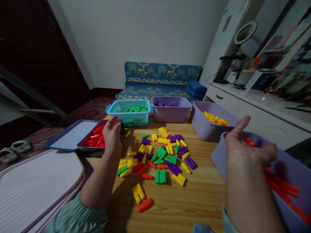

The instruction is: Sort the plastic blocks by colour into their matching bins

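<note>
My left hand (113, 136) is over the right side of a dark box (85, 148) of red plastic pieces (97, 137). Its fingers look apart, and nothing shows between them. At the right, my right hand (247, 145) hovers at the near purple bin (218, 155), which has orange pieces (284, 186) in it. That hand is open with thumb and fingers spread, though its far side is partly hidden. Between my hands, yellow pieces (179, 179), green pieces (160, 177), purple pieces (172, 167) and orange pieces (145, 205) lie scattered on the wooden table (194, 204).
Along the table's far side stand a turquoise bin (136, 121) of green pieces, a purple bin (171, 115) of purple pieces and another purple bin (206, 127) of yellow pieces. The dark box's lid (70, 134) lies open leftward. A patterned sofa (157, 87) is behind.
</note>
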{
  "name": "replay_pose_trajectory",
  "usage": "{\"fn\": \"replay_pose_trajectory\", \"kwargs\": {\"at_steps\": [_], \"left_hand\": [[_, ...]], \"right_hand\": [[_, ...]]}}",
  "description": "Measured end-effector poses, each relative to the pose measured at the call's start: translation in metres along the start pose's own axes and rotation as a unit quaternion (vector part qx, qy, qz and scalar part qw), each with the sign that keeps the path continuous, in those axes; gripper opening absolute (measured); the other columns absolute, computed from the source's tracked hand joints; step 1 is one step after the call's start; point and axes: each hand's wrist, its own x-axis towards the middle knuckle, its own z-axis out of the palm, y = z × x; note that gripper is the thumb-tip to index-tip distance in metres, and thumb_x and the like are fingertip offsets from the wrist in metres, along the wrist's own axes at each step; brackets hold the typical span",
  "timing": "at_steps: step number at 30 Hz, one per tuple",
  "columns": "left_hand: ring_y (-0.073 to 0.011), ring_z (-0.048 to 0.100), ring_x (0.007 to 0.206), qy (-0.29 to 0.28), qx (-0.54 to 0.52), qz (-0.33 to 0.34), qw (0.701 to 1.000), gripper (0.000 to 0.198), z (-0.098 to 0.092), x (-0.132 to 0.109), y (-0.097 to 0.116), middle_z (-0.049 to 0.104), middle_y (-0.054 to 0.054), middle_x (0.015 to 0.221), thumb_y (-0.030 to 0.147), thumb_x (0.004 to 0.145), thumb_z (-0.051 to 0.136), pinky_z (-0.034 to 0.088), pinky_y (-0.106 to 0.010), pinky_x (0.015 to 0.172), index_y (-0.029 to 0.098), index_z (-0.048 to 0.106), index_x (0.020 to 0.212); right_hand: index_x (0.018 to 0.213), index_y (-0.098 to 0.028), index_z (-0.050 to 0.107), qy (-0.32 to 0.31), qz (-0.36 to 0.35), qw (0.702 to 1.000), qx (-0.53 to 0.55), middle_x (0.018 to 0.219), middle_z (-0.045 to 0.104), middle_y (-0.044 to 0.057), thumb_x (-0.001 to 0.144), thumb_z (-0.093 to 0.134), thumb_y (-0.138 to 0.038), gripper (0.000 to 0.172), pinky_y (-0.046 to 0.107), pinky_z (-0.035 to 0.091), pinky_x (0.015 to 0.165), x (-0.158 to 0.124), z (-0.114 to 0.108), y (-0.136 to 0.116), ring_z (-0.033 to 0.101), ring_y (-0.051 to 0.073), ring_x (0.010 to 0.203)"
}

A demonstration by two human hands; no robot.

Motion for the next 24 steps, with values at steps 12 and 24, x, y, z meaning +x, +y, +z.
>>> {"fn": "replay_pose_trajectory", "kwargs": {"at_steps": [12, 24], "left_hand": [[-0.0234, 0.063, 0.097, -0.271, 0.192, -0.029, 0.943, 0.050, 0.001, -0.009, -0.022, 0.068, -0.012, 0.108, 0.039, 0.064, 0.069, 0.047, -0.036, 0.088, 0.012, 0.066, 0.106], [-0.0235, 0.063, 0.089, -0.456, 0.569, 0.136, 0.671, 0.035, 0.007, -0.038, -0.019, 0.066, -0.009, 0.103, 0.026, 0.064, 0.067, 0.046, -0.030, 0.078, 0.024, 0.073, 0.099]], "right_hand": [[0.087, -0.016, 0.061, -0.303, -0.043, 0.775, -0.553, 0.074, 0.066, 0.000, 0.077, 0.062, -0.033, 0.021, 0.016, 0.048, 0.051, 0.011, -0.064, 0.061, 0.059, 0.007, 0.057], [0.128, -0.014, 0.056, -0.507, -0.171, 0.093, -0.840, 0.125, 0.061, 0.013, 0.084, 0.047, -0.016, 0.044, 0.040, 0.032, 0.106, 0.032, -0.161, 0.087, 0.044, 0.024, 0.124]]}}
